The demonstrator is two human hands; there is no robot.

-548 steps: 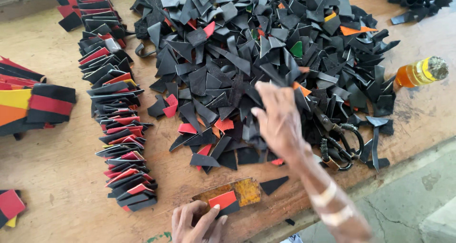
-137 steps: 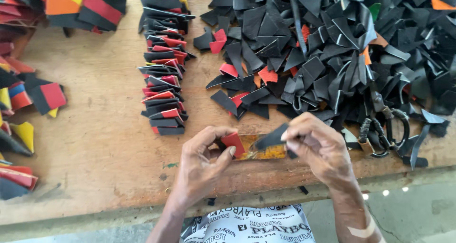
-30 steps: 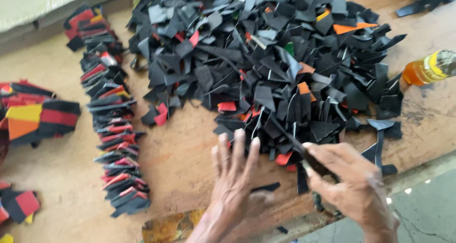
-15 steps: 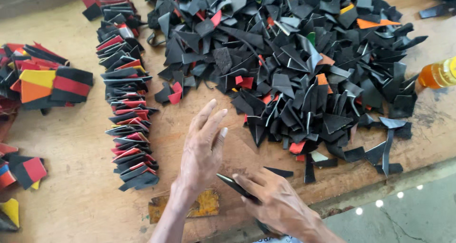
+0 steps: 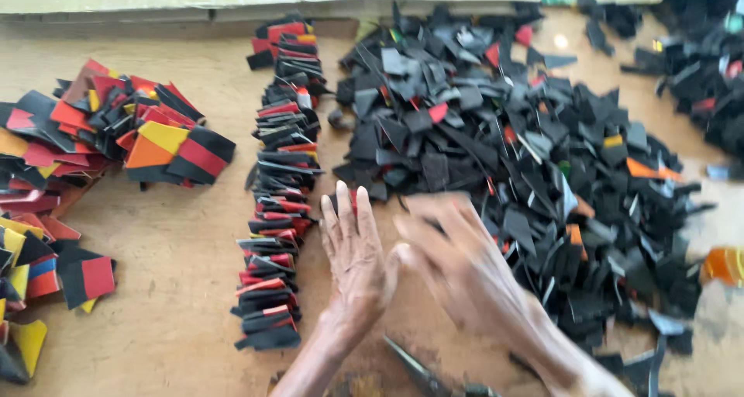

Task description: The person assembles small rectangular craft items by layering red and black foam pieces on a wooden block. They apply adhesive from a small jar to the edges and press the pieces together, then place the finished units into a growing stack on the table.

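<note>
1. The left hand (image 5: 353,257) is lying flat on the wooden tabletop (image 5: 178,288), fingers straight and together, gripping nothing.
2. The right hand (image 5: 457,265) is sweeping just beside it, blurred; it is looking spread open, though I cannot tell whether anything is in it.
3. Its fingertips are reaching the near edge of the big heap of black offcuts (image 5: 496,141), which is lying loose on the tabletop with red and orange bits mixed in.
4. A tidy overlapping row of pieces (image 5: 275,195) is running just left of the left hand.
5. Scissors (image 5: 422,374) are lying below both wrists.
6. Red, yellow and black stacks (image 5: 116,133) are sitting far left.
</note>
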